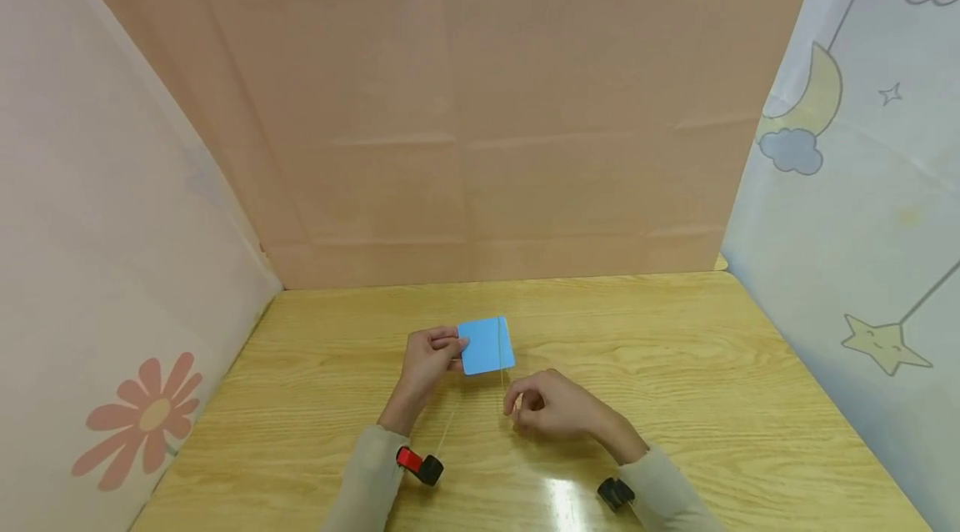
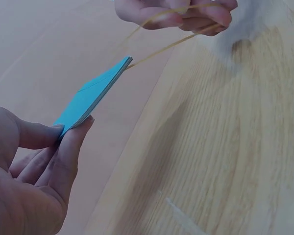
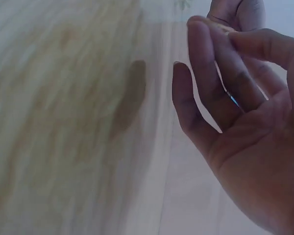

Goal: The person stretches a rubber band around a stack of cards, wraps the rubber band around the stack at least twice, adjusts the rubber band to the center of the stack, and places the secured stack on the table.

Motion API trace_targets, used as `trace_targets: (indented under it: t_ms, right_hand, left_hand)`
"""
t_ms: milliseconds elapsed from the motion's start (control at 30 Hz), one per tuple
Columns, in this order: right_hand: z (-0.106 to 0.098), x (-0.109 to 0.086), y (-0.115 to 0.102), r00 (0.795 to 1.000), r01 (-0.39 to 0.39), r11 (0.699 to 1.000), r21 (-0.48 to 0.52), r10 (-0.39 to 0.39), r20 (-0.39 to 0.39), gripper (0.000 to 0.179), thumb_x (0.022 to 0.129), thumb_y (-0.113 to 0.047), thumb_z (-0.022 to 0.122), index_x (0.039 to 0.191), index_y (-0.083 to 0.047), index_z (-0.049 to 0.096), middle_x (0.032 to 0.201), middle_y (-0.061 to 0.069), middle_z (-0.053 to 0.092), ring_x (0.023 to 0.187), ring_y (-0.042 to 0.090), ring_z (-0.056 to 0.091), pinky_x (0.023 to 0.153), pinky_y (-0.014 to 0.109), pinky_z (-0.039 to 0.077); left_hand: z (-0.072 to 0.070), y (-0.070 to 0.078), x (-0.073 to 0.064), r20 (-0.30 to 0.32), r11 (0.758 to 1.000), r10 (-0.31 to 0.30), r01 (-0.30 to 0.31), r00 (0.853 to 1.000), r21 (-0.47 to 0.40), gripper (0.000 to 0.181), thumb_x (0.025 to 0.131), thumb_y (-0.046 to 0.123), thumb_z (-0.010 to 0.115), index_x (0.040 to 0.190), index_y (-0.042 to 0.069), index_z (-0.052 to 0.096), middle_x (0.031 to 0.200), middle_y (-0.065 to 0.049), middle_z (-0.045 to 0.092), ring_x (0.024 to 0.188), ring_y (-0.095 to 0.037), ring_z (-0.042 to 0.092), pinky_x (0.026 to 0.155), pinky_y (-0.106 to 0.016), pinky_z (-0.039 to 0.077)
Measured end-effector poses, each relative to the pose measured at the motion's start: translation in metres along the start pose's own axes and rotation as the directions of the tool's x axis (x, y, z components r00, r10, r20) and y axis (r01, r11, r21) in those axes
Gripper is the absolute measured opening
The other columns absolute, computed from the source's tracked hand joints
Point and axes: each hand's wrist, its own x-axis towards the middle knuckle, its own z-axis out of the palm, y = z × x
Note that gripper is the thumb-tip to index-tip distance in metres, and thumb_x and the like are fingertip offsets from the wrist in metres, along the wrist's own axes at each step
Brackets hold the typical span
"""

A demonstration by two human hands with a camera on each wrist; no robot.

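A thin square stack of blue cards point(image 1: 483, 347) is held by its left edge in my left hand point(image 1: 427, 361), thumb on top and fingers beneath. In the left wrist view the stack point(image 2: 95, 95) appears tilted above the table, its layered edge showing. A tan rubber band point(image 2: 169, 47) runs across the cards near their right side and stretches off them toward my right hand point(image 1: 553, 405). That hand pinches the band's free end between thumb and fingers, near and to the right of the cards. In the right wrist view the little finger stands apart from the other fingers.
Beneath both hands lies a wood-grain table point(image 1: 675, 382). A plain tan sheet point(image 1: 480, 115) hangs at the back, with printed cloth walls at the left point(image 1: 112, 265) and right point(image 1: 847, 265). Both wrists wear small black cameras.
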Motion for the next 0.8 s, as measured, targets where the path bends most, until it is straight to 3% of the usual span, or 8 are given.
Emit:
trace_targets:
  t_ms: [167,300,533,700,800]
  right_hand:
    - [0.0009,0.0009,-0.0029,0.999,-0.044,0.999,0.006,0.044,-0.029,0.017,0.098,-0.002,0.065,0.101,-0.008,0.081,0.063,0.013,0.071,0.049,0.005,0.059,0.048,0.016,0.045]
    - [0.0022,0.0027,-0.0065,0.998,-0.040,0.999,-0.028,0.039,-0.052,0.010,0.096,-0.011,0.076,0.102,-0.008,0.084,0.062,0.007,0.069,0.051,-0.003,0.050,0.048,0.014,0.041]
    - [0.0041,0.0020,-0.0053,0.987,0.086,0.992,-0.091,-0.097,-0.124,0.014,0.089,-0.014,0.085,0.100,-0.006,0.085,0.092,0.001,0.076,0.072,-0.006,0.058,0.064,0.017,0.056]
    - [0.0039,0.0016,-0.0072,0.961,0.145,0.973,-0.179,-0.181,-0.210,0.014,0.085,-0.017,0.088,0.096,-0.009,0.086,0.097,-0.002,0.053,0.083,0.001,0.049,0.065,0.016,0.051]
    - [0.0030,0.0011,-0.0076,0.948,0.167,0.962,-0.215,-0.216,-0.233,0.016,0.087,-0.022,0.086,0.098,-0.010,0.086,0.091,-0.002,0.050,0.079,0.001,0.042,0.063,0.013,0.043]
  left_hand:
    - [0.0008,-0.0013,-0.0013,0.029,1.000,-0.001,0.001,1.000,0.003,0.032,0.098,0.005,0.072,0.126,-0.011,0.067,0.106,-0.020,0.077,0.076,-0.010,0.071,0.069,-0.029,0.066]
    - [0.0020,-0.0032,-0.0023,0.048,1.000,0.006,-0.007,0.999,0.012,0.034,0.099,0.006,0.071,0.127,-0.012,0.066,0.111,-0.023,0.077,0.077,-0.010,0.072,0.070,-0.030,0.067]
    - [0.0037,-0.0032,-0.0044,0.045,1.000,-0.008,0.007,0.999,0.010,0.035,0.099,0.007,0.072,0.128,-0.012,0.066,0.113,-0.027,0.076,0.076,-0.011,0.072,0.071,-0.031,0.067]
    - [0.0041,-0.0033,-0.0044,0.044,1.000,-0.024,0.024,0.999,-0.004,0.035,0.098,0.006,0.072,0.127,-0.012,0.066,0.109,-0.024,0.077,0.074,-0.011,0.073,0.070,-0.030,0.067]
    - [0.0051,-0.0027,-0.0041,0.055,1.000,-0.023,0.023,0.998,-0.009,0.036,0.099,0.007,0.073,0.127,-0.013,0.066,0.107,-0.022,0.078,0.075,-0.011,0.073,0.070,-0.030,0.067]
